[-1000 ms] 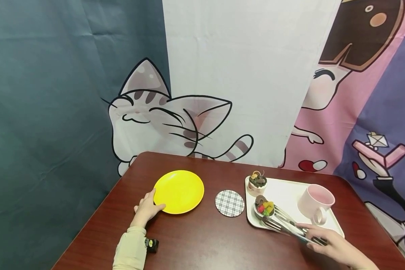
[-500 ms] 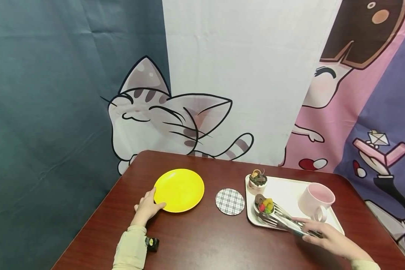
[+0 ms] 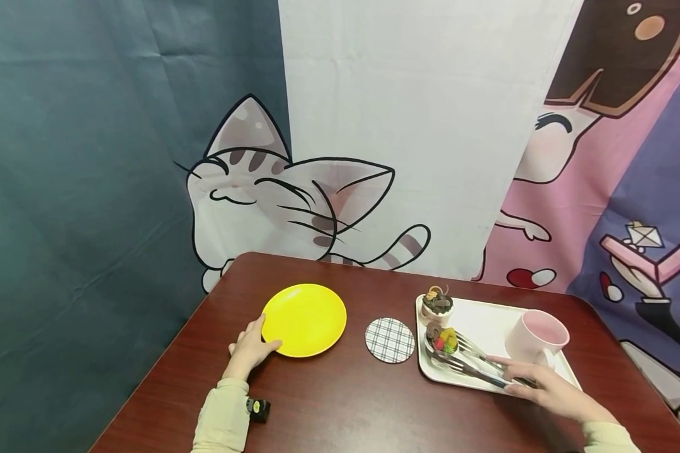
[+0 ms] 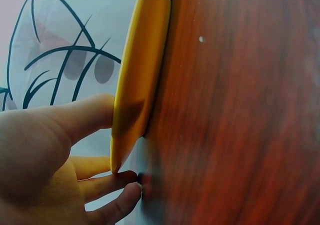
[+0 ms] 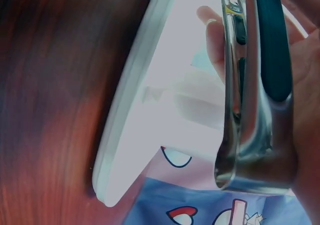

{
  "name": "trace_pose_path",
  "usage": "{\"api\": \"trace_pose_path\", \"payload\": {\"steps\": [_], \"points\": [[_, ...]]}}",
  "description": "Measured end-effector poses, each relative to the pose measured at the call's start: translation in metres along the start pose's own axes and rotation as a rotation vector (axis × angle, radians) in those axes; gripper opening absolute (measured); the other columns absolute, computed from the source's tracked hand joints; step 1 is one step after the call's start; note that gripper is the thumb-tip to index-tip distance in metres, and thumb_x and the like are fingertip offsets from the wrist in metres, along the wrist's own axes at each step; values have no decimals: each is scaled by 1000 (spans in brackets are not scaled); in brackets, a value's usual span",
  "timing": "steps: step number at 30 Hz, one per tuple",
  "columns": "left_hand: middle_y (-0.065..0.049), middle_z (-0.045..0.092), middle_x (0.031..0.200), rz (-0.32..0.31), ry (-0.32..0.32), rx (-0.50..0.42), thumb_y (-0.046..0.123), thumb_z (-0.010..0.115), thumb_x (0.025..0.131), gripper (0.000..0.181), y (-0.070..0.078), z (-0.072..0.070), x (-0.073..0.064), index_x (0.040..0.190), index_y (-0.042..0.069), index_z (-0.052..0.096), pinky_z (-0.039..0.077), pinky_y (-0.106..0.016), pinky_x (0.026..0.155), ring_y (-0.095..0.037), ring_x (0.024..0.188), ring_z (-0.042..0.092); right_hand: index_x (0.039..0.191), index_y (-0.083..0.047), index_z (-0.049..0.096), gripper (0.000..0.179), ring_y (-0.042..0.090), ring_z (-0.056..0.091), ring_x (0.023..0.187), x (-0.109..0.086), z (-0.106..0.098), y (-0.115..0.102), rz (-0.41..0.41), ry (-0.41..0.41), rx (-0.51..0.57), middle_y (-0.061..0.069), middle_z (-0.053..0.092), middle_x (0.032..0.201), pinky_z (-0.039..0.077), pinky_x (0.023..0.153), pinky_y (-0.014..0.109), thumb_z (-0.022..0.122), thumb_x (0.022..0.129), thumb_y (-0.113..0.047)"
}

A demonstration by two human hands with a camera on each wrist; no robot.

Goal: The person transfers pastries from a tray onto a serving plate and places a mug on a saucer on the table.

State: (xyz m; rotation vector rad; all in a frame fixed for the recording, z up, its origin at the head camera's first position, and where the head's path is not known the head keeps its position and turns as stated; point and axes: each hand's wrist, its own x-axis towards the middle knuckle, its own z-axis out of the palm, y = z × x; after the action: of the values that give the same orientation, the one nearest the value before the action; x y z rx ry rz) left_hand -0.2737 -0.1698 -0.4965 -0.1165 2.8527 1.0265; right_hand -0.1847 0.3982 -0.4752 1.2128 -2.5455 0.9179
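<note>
In the head view, my left hand [image 3: 248, 349] holds the left rim of a yellow plate [image 3: 306, 321]. In the left wrist view the thumb lies against that rim, with the other fingers near the table. My right hand [image 3: 549, 393] grips metal tongs [image 3: 476, 372] with fork-like ends and dark handle pads. The tines sit on either side of a small dessert cup [image 3: 444, 340] topped with fruit and chocolate; whether they press on it I cannot tell. The cup stands on a white tray [image 3: 481, 314]. In the right wrist view the tongs' bent end shows up close.
A second dessert cup [image 3: 437, 305] stands at the tray's back left corner, and a pink mug [image 3: 535, 333] on its right side. Between plate and tray lies a round checked coaster [image 3: 390, 340]. A printed curtain [image 3: 430, 126] hangs behind the table.
My right hand has moved forward a little, and the tongs' near tines have come in closer alongside the fruit-topped cup. My left hand stays at the plate. The head view has shifted slightly.
</note>
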Motion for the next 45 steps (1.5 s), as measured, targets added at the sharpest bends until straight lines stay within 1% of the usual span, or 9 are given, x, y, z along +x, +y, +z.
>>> {"api": "trace_pose_path", "payload": {"steps": [6, 12, 17, 23, 28, 32, 37, 41, 45], "points": [[-25, 35, 150, -6, 0, -1, 29, 68, 85, 82, 0, -1, 1, 152, 4, 27, 25, -59, 89, -46, 124, 38, 91, -23, 61, 29, -7, 51, 116, 9, -7, -2, 25, -41, -5, -8, 60, 135, 32, 83, 7, 68, 81, 3], [-23, 35, 150, -17, -2, -10, 31, 67, 85, 82, -1, 2, 2, 152, 5, 27, 25, -59, 90, -45, 123, 38, 90, -25, 62, 26, -5, 54, 106, 22, -11, -4, 55, -66, -54, -13, 59, 136, 36, 77, 10, 69, 83, -2], [-23, 36, 150, -12, 6, -13, 30, 67, 85, 81, -2, 3, 1, 152, 5, 28, 26, -60, 89, -45, 123, 39, 90, -26, 62, 23, -3, 55, 105, 28, -7, -5, 63, -89, -75, -7, 62, 134, 35, 78, 9, 69, 84, -5], [-23, 34, 151, -17, 2, -26, 29, 67, 86, 80, -1, 3, -2, 152, 5, 28, 25, -63, 90, -46, 123, 37, 88, -24, 61, 25, -2, 57, 114, 35, 3, -4, 35, -66, -69, 3, 66, 129, 33, 87, 4, 70, 82, -2], [-23, 34, 151, -20, -4, -30, 29, 67, 86, 81, -1, 3, -3, 152, 5, 28, 25, -62, 89, -46, 123, 37, 87, -23, 60, 25, 3, 58, 110, 39, 7, -4, 23, -48, -94, 13, 67, 124, 32, 87, 4, 70, 82, -2], [-23, 34, 151, -19, -5, -28, 29, 67, 86, 81, 0, 2, -3, 152, 6, 27, 25, -61, 89, -46, 123, 37, 87, -24, 60, 26, 5, 56, 110, 41, 13, -6, 60, 3, -138, 12, 63, 120, 29, 90, 2, 72, 80, -1], [-22, 35, 150, -21, -2, -20, 29, 67, 86, 81, 0, 0, -2, 152, 6, 27, 25, -60, 88, -45, 121, 38, 104, -13, 62, 34, 7, 58, 103, 43, 20, -11, 168, 82, -255, 6, 64, 112, 29, 93, 0, 79, 74, -11], [-22, 35, 150, -24, -2, -14, 29, 67, 86, 80, 1, -1, -2, 152, 6, 28, 25, -61, 88, -45, 121, 38, 118, -3, 60, 54, 11, 66, 91, 45, 24, -13, 258, 83, -354, 5, 70, 106, 47, 82, 15, 82, 73, -24], [-23, 35, 150, -24, -7, -7, 30, 66, 86, 80, 0, -1, -1, 152, 5, 28, 26, -62, 89, -45, 121, 38, 114, -1, 64, 51, 6, 65, 81, 47, 28, -12, 289, 64, -380, 5, 73, 97, 53, 71, 29, 81, 75, -29]]}}
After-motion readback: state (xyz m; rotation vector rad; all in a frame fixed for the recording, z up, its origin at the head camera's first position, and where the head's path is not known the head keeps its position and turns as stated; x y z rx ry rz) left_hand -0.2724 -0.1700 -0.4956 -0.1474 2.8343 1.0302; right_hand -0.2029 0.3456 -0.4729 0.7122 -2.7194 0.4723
